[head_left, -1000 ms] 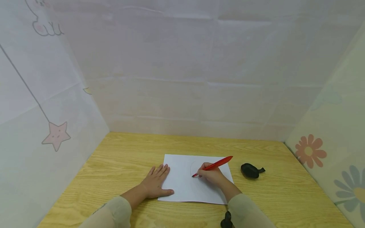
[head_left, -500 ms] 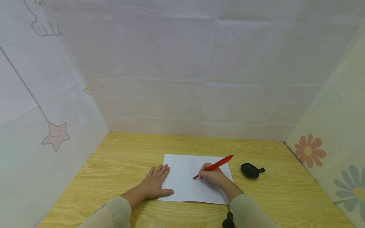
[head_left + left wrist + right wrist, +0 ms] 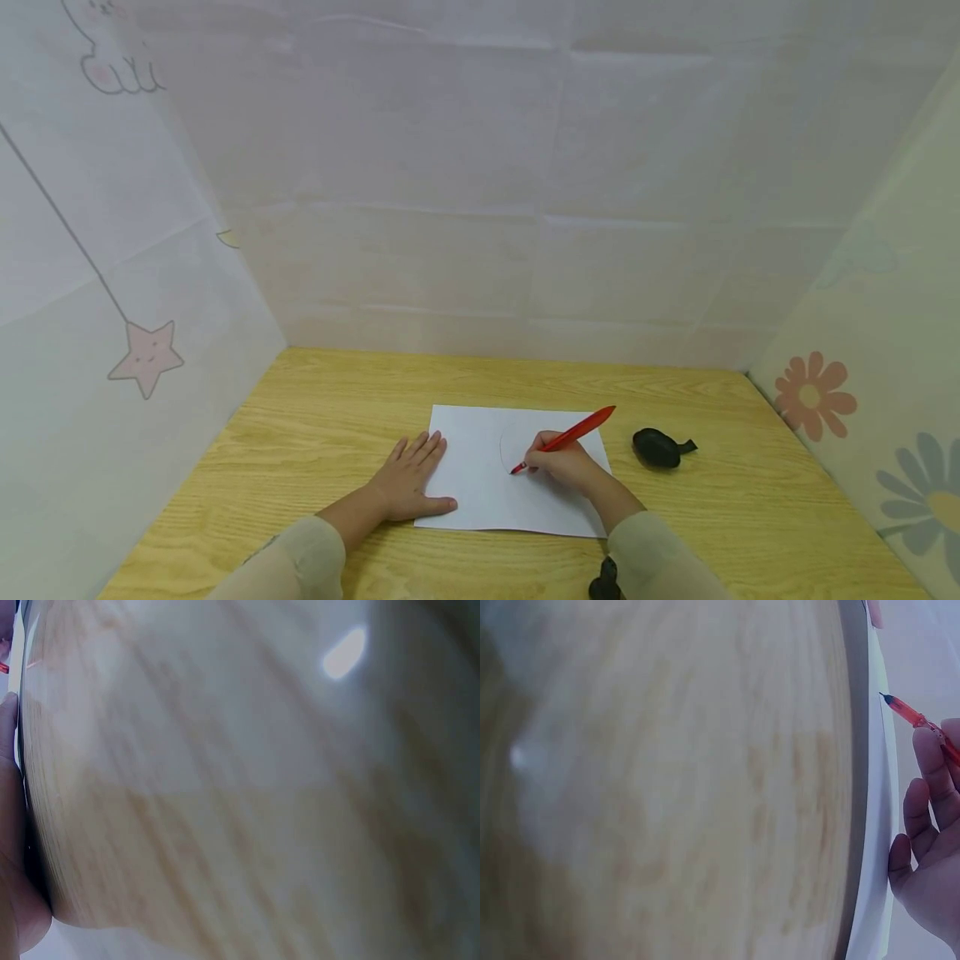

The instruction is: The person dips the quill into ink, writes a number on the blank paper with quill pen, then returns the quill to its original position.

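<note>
A white sheet of paper (image 3: 472, 492) lies on the wooden table. My right hand (image 3: 564, 465) pinches a red pen (image 3: 573, 432) whose broad upper end slants up to the right. The pen's dark tip touches the paper at the lower end of a thin curved line (image 3: 501, 450). In the right wrist view the pen (image 3: 904, 710) shows a black point, and my right hand (image 3: 937, 847) has its lower fingers curled. My left hand (image 3: 411, 481) rests flat with spread fingers across the paper's left edge. Only a sliver of the left hand (image 3: 9, 825) appears in the left wrist view.
A black oval object (image 3: 657, 449) with a short tab lies right of the paper. Another small black object (image 3: 604, 581) sits near the front, beside the right sleeve. Pale printed cloth (image 3: 480, 208) encloses the wooden table (image 3: 337, 392) at the back and both sides.
My right hand and the pen have moved slightly down and to the right. The curved line has grown longer at its lower end. My left hand has stayed put.
</note>
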`<state>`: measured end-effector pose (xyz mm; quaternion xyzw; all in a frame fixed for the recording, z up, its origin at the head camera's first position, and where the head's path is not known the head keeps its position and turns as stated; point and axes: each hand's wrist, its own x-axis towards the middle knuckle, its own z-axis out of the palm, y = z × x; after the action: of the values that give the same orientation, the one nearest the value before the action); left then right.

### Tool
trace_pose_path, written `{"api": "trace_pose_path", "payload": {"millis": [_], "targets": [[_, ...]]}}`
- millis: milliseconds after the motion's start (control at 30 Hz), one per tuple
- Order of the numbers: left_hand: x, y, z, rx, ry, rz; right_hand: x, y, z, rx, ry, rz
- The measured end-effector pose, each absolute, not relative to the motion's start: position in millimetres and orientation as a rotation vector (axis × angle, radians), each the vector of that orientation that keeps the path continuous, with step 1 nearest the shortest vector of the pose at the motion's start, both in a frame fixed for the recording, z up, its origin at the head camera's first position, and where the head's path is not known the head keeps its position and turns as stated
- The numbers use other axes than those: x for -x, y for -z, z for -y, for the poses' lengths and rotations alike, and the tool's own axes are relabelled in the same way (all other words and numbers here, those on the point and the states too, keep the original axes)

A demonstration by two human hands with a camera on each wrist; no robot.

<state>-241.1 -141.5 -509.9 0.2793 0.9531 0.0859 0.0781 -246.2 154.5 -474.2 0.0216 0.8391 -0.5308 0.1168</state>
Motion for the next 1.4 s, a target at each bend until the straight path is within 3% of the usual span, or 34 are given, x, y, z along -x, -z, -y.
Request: {"api": "trace_pose_path", "payload": {"millis": [1400], "targets": [[242.8, 511.7, 141.6, -0.835, -0.254, -2.851, 244.3, 476.5, -172.2, -0.039, 1.508, -2.474]]}}
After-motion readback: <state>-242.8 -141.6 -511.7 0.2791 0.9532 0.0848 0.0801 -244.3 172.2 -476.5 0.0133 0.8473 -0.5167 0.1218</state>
